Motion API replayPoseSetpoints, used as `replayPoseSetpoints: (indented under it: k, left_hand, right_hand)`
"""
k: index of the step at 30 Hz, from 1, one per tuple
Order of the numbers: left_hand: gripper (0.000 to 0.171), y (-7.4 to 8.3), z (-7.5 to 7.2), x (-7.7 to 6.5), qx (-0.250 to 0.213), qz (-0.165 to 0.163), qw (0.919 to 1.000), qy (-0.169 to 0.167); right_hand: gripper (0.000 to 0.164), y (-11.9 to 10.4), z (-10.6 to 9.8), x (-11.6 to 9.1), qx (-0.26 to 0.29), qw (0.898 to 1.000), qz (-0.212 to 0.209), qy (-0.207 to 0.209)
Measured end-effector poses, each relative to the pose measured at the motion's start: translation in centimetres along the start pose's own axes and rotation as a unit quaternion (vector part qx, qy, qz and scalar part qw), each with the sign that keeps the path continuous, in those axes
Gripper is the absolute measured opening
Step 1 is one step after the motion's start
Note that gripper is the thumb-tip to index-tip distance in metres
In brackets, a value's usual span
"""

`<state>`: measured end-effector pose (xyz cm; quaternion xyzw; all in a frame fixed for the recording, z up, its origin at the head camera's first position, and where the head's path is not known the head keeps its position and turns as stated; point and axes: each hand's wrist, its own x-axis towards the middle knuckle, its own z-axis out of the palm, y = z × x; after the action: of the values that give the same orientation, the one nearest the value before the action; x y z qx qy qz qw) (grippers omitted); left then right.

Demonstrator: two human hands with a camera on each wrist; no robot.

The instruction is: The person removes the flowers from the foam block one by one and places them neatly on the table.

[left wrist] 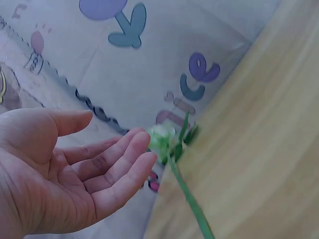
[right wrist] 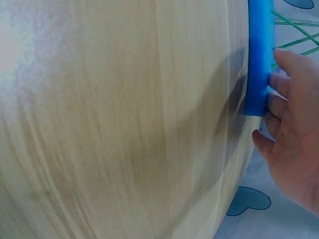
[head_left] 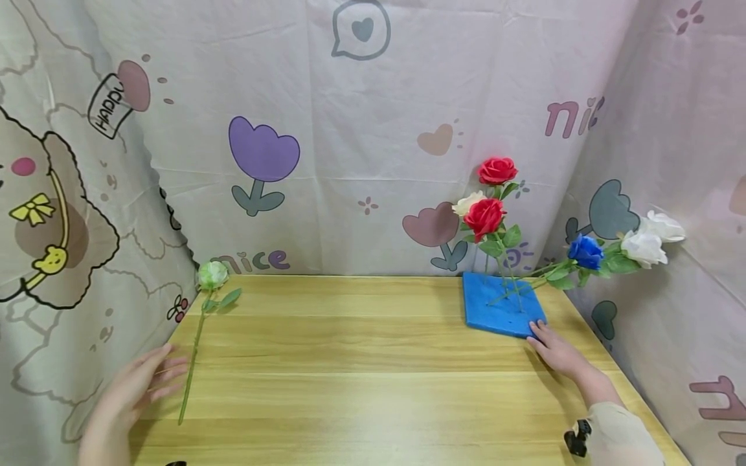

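A white-green rose (head_left: pixel 213 275) with a long green stem lies along the left side of the table. My left hand (head_left: pixel 136 386) is beside its stem, fingers loosely bent, thumb apart and the palm holding nothing. In the left wrist view the fingertips overlap the edge of the rose (left wrist: pixel 163 141). At the far right is a blue foam board (head_left: pixel 495 317) with several artificial roses standing in it. My right hand (head_left: pixel 559 353) rests its fingertips on the board's near right corner. In the right wrist view, its fingers lie against the blue board (right wrist: pixel 257 59).
Two red roses (head_left: pixel 485 217) and a cream rose (head_left: pixel 468 203) rise from the board. A blue rose (head_left: pixel 586 252) and white roses (head_left: pixel 644 247) lean out to the right, near the curtain. Patterned curtains (head_left: pixel 361 129) enclose the wooden table (head_left: pixel 350 362) at the back and sides.
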<state>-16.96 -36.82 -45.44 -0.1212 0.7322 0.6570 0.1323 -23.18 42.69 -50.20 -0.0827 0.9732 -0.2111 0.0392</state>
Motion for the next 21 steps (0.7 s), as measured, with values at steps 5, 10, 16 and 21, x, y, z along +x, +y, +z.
replayPoseSetpoints:
  k: [5,10,16,21]
  left_hand:
    - [0.060,1.4,1.4,0.2,0.005,0.039,0.9992,-0.006]
    - [0.043,3.1,3.1,0.6,0.002,0.085,0.9963,-0.017]
    - [0.042,5.0,5.6,1.5,0.022,0.123,0.9918,-0.027]
    - [0.063,6.4,7.9,2.6,0.043,0.144,0.9880,-0.037]
  right_hand:
    - [0.064,-0.1,-0.1,0.0,-0.003,1.000,-0.001,0.002]
    - [0.063,-0.3,-0.2,0.0,-0.007,1.000,-0.003,0.005]
    - [0.063,-0.2,-0.1,0.0,-0.007,1.000,-0.002,0.003]
    - [0.064,-0.1,-0.2,0.1,-0.007,1.000,0.000,0.000]
